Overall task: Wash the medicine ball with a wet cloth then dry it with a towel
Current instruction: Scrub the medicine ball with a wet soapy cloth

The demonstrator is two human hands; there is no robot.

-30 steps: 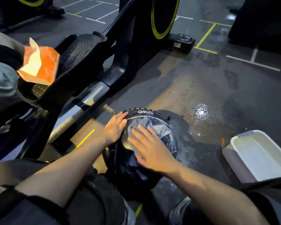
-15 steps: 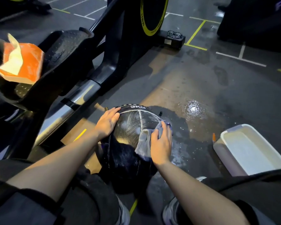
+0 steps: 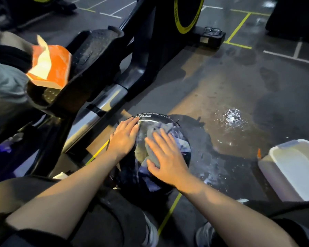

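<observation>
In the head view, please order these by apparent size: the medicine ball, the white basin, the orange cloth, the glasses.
1. Medicine ball and white basin: similar, and the basin is cut off, so unranked.
2. Orange cloth, nearer to the camera.
3. Glasses, farthest away.

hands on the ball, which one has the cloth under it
The right hand: it presses the cloth flat against the medicine ball. The left hand rests bare on the ball's left side.

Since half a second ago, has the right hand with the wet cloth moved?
Yes. The right hand slid from the black medicine ball's right side, nearer the white tub, onto its top.
</observation>
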